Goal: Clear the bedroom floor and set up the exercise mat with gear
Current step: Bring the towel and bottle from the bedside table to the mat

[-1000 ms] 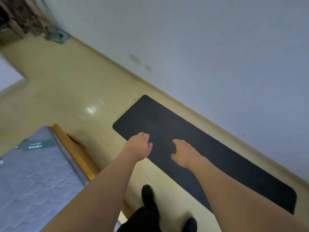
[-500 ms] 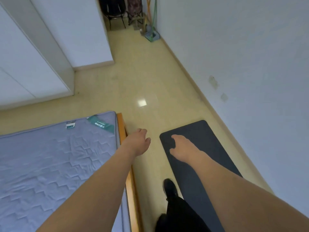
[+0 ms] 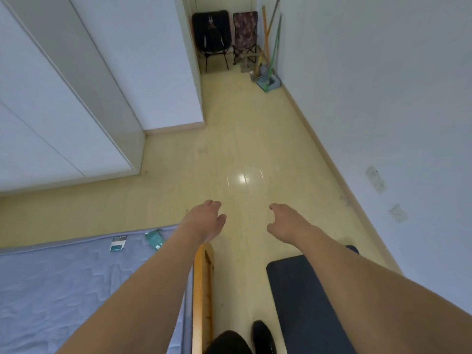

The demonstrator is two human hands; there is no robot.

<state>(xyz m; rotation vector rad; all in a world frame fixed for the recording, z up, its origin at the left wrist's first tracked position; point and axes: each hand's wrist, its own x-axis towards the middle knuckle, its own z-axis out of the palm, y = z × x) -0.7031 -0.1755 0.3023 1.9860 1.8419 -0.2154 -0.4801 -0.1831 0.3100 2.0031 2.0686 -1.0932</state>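
A black exercise mat [image 3: 301,300] lies flat on the yellow floor [image 3: 229,149] along the right wall, its near end under my right forearm. Both arms stretch forward over the floor. My left hand [image 3: 204,221] hangs with loosely curled fingers and holds nothing. My right hand [image 3: 286,223] is just as relaxed and empty, past the mat's far end. No exercise gear shows near the mat.
A bed with a grey quilted mattress [image 3: 63,290] and a wooden frame edge [image 3: 201,290] fills the lower left. White wardrobe doors [image 3: 63,98] stand at the left. Two folding chairs [image 3: 224,37] and a broom with dustpan [image 3: 268,62] are in the far corner.
The view has swung left and up, from the mat to the corridor. The mat has slid to the lower right of the picture. Both hands stay relaxed and empty.
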